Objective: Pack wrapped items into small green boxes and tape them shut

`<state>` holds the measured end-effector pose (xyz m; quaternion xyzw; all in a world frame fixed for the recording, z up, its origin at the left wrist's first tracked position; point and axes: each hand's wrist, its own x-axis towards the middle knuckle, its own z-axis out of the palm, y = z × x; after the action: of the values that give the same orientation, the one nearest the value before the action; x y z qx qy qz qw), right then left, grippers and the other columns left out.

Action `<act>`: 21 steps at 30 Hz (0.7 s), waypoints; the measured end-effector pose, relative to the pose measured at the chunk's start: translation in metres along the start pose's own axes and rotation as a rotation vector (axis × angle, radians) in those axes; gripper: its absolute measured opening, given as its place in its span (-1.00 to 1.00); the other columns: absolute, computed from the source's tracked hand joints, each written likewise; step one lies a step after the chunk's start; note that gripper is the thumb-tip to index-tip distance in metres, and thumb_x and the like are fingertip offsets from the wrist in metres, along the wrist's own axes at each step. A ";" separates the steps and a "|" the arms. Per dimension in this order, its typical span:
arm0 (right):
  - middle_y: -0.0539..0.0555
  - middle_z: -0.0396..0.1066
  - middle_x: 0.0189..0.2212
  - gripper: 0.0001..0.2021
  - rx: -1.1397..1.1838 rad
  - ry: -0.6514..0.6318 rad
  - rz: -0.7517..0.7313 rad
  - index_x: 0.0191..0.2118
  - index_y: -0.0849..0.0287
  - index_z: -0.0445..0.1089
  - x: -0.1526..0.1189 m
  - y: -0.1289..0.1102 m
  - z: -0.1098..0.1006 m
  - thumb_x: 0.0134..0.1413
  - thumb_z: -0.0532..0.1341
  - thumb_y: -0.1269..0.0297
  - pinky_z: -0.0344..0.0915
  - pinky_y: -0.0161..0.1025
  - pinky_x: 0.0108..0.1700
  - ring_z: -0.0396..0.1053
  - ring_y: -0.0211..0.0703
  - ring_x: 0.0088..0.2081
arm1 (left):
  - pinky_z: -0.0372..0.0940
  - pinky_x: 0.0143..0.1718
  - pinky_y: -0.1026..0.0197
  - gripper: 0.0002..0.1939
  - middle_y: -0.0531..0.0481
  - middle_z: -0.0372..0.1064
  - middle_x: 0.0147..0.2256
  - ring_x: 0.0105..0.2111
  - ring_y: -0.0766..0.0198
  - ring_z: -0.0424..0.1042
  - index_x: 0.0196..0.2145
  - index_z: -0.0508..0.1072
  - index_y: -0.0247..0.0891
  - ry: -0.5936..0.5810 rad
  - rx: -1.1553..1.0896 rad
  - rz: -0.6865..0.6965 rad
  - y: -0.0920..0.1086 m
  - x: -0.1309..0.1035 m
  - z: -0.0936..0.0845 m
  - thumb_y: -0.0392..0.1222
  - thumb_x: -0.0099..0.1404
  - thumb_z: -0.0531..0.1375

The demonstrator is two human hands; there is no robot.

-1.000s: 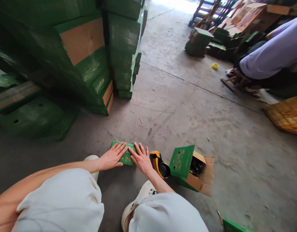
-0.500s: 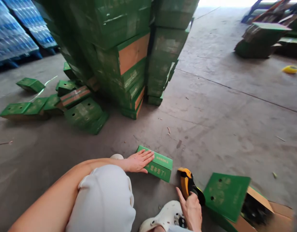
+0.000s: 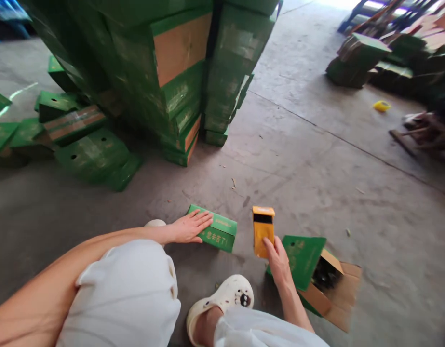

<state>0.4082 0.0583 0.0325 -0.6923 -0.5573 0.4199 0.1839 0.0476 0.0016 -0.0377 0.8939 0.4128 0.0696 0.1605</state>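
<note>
My left hand (image 3: 192, 226) lies flat, fingers stretched out, on top of a small closed green carton (image 3: 222, 231) with gold lettering. The carton rests on the concrete floor. To its right, my right hand (image 3: 278, 258) grips a yellow-and-black tool (image 3: 262, 231) that looks like a tape dispenser, raised above the floor and apart from the carton. Beside that hand stands an open green box (image 3: 305, 260), its flaps spread, with dark items (image 3: 327, 273) inside that I cannot make out.
A tall stack of green cartons (image 3: 186, 91) rises ahead. Several loose green boxes (image 3: 92, 154) lie at its left. More boxes (image 3: 359, 53) and a yellow object (image 3: 382, 106) are at the far right. My white clog (image 3: 225, 299) stands near the carton.
My right hand has lifted and turned the yellow-and-black tool, so its broad yellow face shows. My left hand stays on the carton. The view has shifted rightward.
</note>
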 end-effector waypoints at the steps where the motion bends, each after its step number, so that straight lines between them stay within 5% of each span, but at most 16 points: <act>1: 0.06 0.53 -0.29 -0.48 0.124 -0.071 -0.048 -0.13 0.08 0.40 0.000 -0.022 -0.001 0.16 0.14 -0.31 0.39 -0.18 -0.22 0.45 0.01 -0.23 | -0.17 0.48 -0.11 -0.09 -0.38 -0.09 0.49 0.51 -0.07 -0.10 0.52 -0.07 -0.38 0.004 -0.006 0.011 -0.001 0.000 -0.001 0.13 0.46 0.22; 6: 0.05 0.50 -0.35 -0.42 0.213 -0.502 -0.166 -0.19 0.16 0.48 -0.001 -0.104 0.037 0.07 0.29 -0.35 0.30 -0.25 -0.33 0.37 -0.11 -0.35 | -0.13 0.48 -0.13 -0.17 -0.40 0.16 0.40 0.45 -0.09 0.09 0.46 0.11 -0.39 0.014 -0.050 0.052 -0.006 0.003 -0.005 0.10 0.44 0.25; 9: -0.04 0.32 -0.50 -0.45 0.029 -0.552 -0.268 -0.37 0.13 0.37 0.005 -0.110 0.069 0.08 0.27 -0.35 0.14 -0.30 -0.45 0.21 -0.22 -0.44 | -0.10 0.47 -0.17 -0.24 -0.39 0.29 0.33 0.39 -0.15 0.20 0.39 0.24 -0.36 0.001 -0.081 0.044 -0.010 0.004 0.000 0.07 0.39 0.31; 14: -0.09 0.17 -0.54 -0.46 -0.119 -0.536 -0.329 -0.44 0.11 0.23 0.020 -0.094 0.088 0.14 0.21 -0.32 0.04 -0.32 -0.47 0.11 -0.27 -0.46 | -0.28 0.49 -0.25 -0.14 -0.37 0.08 0.44 0.48 -0.15 -0.01 0.44 0.17 -0.27 0.011 -0.227 -0.065 -0.023 -0.012 0.004 0.10 0.34 0.34; 17: -0.09 0.14 -0.55 -0.45 -0.155 -0.573 -0.341 -0.46 0.10 0.19 0.025 -0.095 0.085 0.16 0.18 -0.33 0.02 -0.32 -0.47 0.10 -0.27 -0.47 | -0.10 0.47 -0.22 -0.24 -0.33 0.05 0.46 0.48 -0.13 0.00 0.41 0.24 -0.25 0.173 -0.502 -0.330 -0.039 -0.024 -0.010 0.15 0.40 0.24; 21: -0.10 0.15 -0.56 -0.43 -0.168 -0.650 -0.326 -0.45 0.10 0.18 0.027 -0.103 0.084 0.12 0.20 -0.36 -0.01 -0.33 -0.50 0.09 -0.28 -0.48 | 0.45 0.05 -0.02 -0.42 -0.28 0.56 0.06 0.02 0.02 0.58 0.13 0.53 -0.27 0.356 -1.232 -0.846 -0.054 -0.024 -0.038 0.22 0.40 0.17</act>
<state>0.2791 0.0975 0.0484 -0.4378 -0.7220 0.5357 0.0042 -0.0162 0.0250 -0.0199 0.3841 0.6260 0.3625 0.5737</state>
